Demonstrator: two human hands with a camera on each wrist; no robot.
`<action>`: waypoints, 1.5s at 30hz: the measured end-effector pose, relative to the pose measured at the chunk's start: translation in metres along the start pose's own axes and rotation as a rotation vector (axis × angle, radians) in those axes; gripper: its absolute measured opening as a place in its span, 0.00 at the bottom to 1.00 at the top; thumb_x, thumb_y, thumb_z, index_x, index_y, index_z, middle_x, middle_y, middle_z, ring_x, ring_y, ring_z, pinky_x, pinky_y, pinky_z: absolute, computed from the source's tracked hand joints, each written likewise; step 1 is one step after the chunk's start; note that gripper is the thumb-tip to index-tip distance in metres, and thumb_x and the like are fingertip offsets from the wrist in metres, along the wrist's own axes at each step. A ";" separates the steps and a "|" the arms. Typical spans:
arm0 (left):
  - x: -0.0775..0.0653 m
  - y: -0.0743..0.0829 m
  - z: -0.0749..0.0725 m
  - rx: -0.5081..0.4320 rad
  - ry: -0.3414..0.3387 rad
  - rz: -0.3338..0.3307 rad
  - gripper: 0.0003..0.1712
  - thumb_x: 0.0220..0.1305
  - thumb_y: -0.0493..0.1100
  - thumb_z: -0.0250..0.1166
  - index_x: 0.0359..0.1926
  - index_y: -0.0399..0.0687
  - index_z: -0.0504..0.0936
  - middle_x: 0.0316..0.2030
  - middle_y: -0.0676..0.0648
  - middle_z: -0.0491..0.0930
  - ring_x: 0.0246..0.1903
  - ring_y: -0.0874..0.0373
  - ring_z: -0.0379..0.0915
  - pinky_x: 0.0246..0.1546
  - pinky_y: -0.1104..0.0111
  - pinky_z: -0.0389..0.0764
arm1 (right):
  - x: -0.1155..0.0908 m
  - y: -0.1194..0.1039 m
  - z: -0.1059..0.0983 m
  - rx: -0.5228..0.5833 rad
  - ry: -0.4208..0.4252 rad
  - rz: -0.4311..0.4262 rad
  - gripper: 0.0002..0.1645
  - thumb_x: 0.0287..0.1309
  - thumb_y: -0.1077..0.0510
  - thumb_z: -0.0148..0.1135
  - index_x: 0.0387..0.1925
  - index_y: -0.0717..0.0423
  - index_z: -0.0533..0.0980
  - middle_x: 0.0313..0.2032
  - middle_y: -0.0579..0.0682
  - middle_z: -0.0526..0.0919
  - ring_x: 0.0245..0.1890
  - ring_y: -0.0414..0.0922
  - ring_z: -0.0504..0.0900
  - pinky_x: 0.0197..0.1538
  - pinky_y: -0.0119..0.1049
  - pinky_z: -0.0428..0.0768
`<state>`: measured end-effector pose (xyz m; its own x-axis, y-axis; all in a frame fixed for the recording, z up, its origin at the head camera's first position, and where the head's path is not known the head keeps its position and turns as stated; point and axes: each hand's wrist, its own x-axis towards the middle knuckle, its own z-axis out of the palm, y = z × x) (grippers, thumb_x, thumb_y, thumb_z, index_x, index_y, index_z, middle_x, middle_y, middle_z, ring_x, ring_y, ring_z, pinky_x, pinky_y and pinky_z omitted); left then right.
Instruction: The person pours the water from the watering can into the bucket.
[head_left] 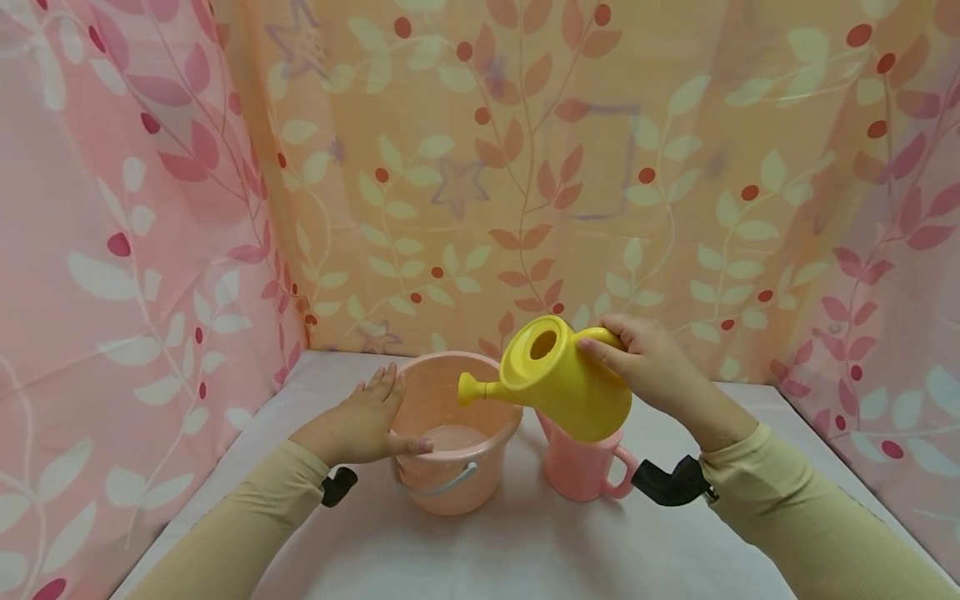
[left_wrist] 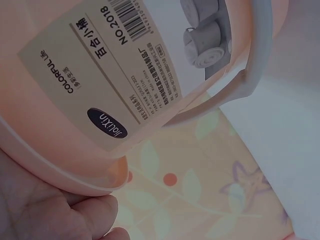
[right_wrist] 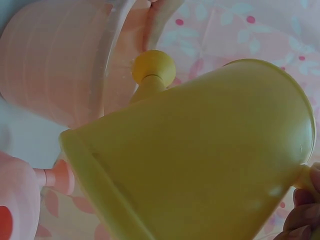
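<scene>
My right hand (head_left: 648, 362) grips the handle of a yellow watering can (head_left: 588, 392). The can is held tilted in the air, its spout (head_left: 480, 390) pointing left over the opening of a peach-coloured bucket (head_left: 457, 483). Nothing is visible coming out of the spout. At the bucket's left side, my left hand (head_left: 363, 421) rests against the rim with its fingers extended and thumb over the near edge. A paper label (left_wrist: 100, 75) shows on the bucket's wall in the left wrist view. Partly behind the yellow can stands a pink watering can (head_left: 577, 471).
A pale cloth covers the table (head_left: 480, 558). Patterned curtains (head_left: 525, 167) with leaves and red dots hang at the back and both sides. The bucket's light-coloured handle (head_left: 442, 483) hangs down in front. Each wrist carries a black mount (head_left: 675, 482).
</scene>
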<state>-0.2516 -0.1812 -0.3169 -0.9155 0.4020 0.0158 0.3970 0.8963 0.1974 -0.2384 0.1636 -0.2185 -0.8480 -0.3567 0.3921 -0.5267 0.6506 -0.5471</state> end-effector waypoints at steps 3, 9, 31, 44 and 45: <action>0.000 -0.001 0.001 0.000 -0.001 0.000 0.69 0.44 0.82 0.48 0.68 0.29 0.45 0.68 0.30 0.39 0.68 0.39 0.33 0.64 0.46 0.44 | 0.000 0.000 0.000 0.004 -0.005 0.005 0.16 0.59 0.48 0.57 0.27 0.58 0.72 0.20 0.50 0.68 0.25 0.46 0.68 0.26 0.32 0.70; 0.001 -0.002 0.001 0.007 -0.003 -0.002 0.69 0.43 0.82 0.48 0.68 0.30 0.45 0.68 0.30 0.39 0.68 0.39 0.33 0.64 0.46 0.44 | 0.000 -0.002 0.000 0.016 -0.008 0.009 0.16 0.59 0.48 0.57 0.27 0.58 0.72 0.21 0.50 0.68 0.25 0.46 0.68 0.26 0.32 0.71; -0.002 0.003 -0.004 -0.003 -0.017 0.000 0.68 0.45 0.80 0.49 0.68 0.28 0.45 0.68 0.30 0.39 0.68 0.38 0.33 0.64 0.46 0.44 | -0.001 -0.001 0.000 -0.008 -0.006 0.005 0.16 0.59 0.47 0.57 0.26 0.55 0.72 0.20 0.49 0.68 0.24 0.45 0.69 0.27 0.33 0.70; -0.002 0.003 -0.004 -0.004 -0.016 0.003 0.68 0.46 0.80 0.50 0.68 0.28 0.45 0.68 0.29 0.38 0.68 0.38 0.33 0.64 0.46 0.43 | -0.002 -0.004 -0.001 -0.003 -0.015 0.001 0.16 0.59 0.47 0.57 0.26 0.56 0.72 0.20 0.49 0.69 0.24 0.45 0.69 0.26 0.33 0.70; -0.002 0.003 -0.004 -0.006 -0.014 0.005 0.67 0.46 0.79 0.50 0.67 0.28 0.45 0.68 0.29 0.38 0.68 0.38 0.33 0.64 0.46 0.43 | -0.002 -0.004 -0.001 -0.004 -0.016 0.002 0.16 0.59 0.47 0.57 0.26 0.55 0.72 0.20 0.49 0.69 0.24 0.45 0.69 0.26 0.33 0.70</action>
<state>-0.2492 -0.1800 -0.3124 -0.9126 0.4088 0.0031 0.4008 0.8932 0.2036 -0.2349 0.1624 -0.2163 -0.8499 -0.3658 0.3793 -0.5247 0.6542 -0.5447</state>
